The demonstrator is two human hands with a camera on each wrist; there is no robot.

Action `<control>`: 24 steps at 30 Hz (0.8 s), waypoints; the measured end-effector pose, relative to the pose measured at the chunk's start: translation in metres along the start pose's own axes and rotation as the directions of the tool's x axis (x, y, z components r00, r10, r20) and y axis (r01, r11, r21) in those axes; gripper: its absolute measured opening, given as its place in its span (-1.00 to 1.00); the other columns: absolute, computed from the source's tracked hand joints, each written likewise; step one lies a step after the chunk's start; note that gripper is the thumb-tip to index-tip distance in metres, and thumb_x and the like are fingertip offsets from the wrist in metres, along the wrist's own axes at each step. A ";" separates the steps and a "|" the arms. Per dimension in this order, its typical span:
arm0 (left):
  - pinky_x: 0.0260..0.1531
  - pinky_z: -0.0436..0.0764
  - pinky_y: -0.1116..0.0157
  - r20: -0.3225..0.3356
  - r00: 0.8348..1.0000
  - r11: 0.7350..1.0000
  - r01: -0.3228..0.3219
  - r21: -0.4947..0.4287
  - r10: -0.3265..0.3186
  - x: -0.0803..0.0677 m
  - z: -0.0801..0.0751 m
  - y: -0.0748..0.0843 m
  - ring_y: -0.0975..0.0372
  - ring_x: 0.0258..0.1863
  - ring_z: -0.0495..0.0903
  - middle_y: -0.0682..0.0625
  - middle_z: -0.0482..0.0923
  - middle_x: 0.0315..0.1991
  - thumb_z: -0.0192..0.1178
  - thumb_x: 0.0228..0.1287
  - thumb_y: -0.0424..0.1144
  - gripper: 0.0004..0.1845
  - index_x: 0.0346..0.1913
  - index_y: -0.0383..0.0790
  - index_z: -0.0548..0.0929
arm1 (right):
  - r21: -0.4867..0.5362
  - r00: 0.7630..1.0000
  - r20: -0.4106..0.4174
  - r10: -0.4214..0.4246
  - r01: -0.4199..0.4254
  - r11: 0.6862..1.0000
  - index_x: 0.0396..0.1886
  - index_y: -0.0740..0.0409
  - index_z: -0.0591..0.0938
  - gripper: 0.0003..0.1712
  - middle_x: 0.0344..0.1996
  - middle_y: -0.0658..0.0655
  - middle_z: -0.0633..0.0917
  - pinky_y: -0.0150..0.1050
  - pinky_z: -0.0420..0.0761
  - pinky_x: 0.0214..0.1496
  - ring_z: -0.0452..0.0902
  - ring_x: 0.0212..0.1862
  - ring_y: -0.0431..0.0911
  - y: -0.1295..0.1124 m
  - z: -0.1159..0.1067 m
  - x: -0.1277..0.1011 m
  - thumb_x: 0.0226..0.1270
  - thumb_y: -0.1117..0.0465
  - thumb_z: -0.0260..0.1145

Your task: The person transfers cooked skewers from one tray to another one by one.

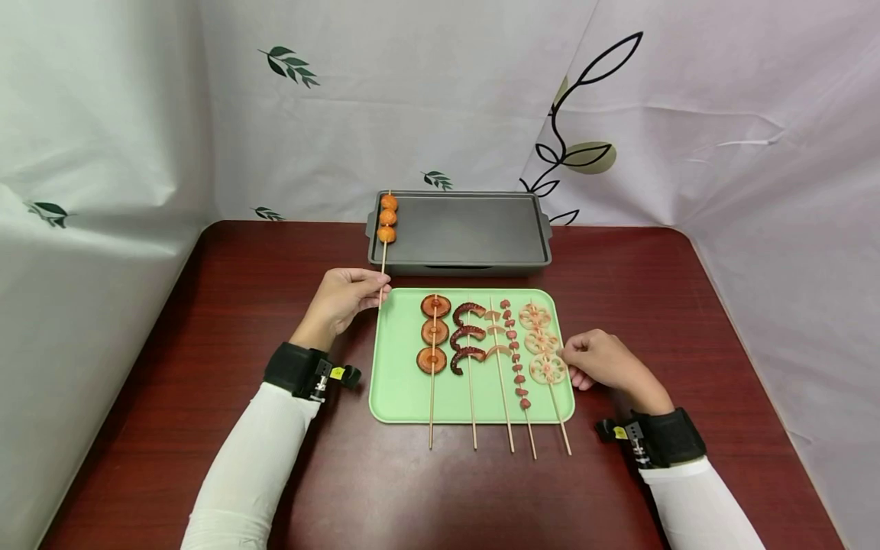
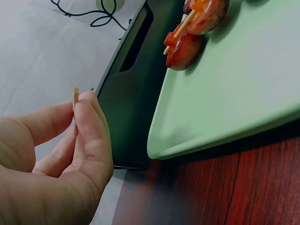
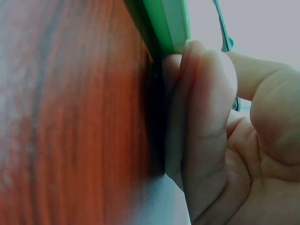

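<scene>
One skewer point(image 1: 386, 229), three orange balls, lay at left end of griddle point(image 1: 474, 229), upper centre; left hand point(image 1: 340, 299) pinched its stick end. Five skewers remained on tray point(image 1: 399, 382), mid-frame. Right hand point(image 1: 600, 360), fingers curled, gripped tray's right edge. Judged one of six placed.

1. The head view is evenly bright and sharp; soft overhead light puts a dull sheen on the desk point(image 1: 412, 489) near the fingers.
2. Its edges bow outward slightly.
3. The left wrist view is sharp at the fingers point(image 2: 89, 126) and softer beyond.
4. The right wrist view is dim, with blurred fingers point(image 3: 206, 117) and a dark shadow beside them.
</scene>
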State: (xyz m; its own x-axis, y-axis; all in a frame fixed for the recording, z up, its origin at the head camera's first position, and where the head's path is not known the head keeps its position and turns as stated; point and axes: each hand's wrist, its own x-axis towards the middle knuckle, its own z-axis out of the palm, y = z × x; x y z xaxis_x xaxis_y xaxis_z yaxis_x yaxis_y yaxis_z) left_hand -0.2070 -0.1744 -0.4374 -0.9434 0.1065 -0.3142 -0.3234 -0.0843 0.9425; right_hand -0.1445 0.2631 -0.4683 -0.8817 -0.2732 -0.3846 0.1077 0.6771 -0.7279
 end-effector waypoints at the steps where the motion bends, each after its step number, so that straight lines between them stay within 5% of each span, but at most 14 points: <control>1: -0.39 0.76 0.45 -0.002 1.000 1.000 0.004 0.001 -0.004 0.000 0.000 0.000 0.30 -0.45 0.76 0.01 0.77 -0.42 0.24 0.47 -0.42 -0.58 0.25 -0.67 0.52 | 0.000 1.000 0.000 -0.001 0.001 1.000 -0.57 0.22 0.61 -0.61 -0.66 0.07 0.64 -0.23 0.74 -0.53 0.63 -0.58 -0.12 0.000 0.000 0.000 0.53 0.18 0.26; 24: -0.43 0.75 0.44 -0.052 0.995 0.994 -0.076 0.079 0.080 0.004 0.007 0.000 0.29 -0.43 0.77 0.05 0.76 -0.43 0.21 0.45 -0.50 -0.79 0.02 -0.60 0.65 | 0.003 1.000 -0.004 0.002 -0.002 1.000 -0.60 0.21 0.57 -0.59 -0.65 0.07 0.64 -0.22 0.74 -0.52 0.64 -0.58 -0.11 0.000 0.001 0.000 0.52 0.17 0.26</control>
State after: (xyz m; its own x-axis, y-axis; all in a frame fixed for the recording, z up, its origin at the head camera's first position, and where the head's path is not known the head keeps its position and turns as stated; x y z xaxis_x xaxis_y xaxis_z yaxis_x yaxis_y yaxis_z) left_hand -0.2104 -0.1673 -0.4378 -0.9689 0.0480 -0.2429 -0.2438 -0.0133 0.9697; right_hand -0.1445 0.2629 -0.4689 -0.8832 -0.2689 -0.3842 0.1111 0.6760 -0.7285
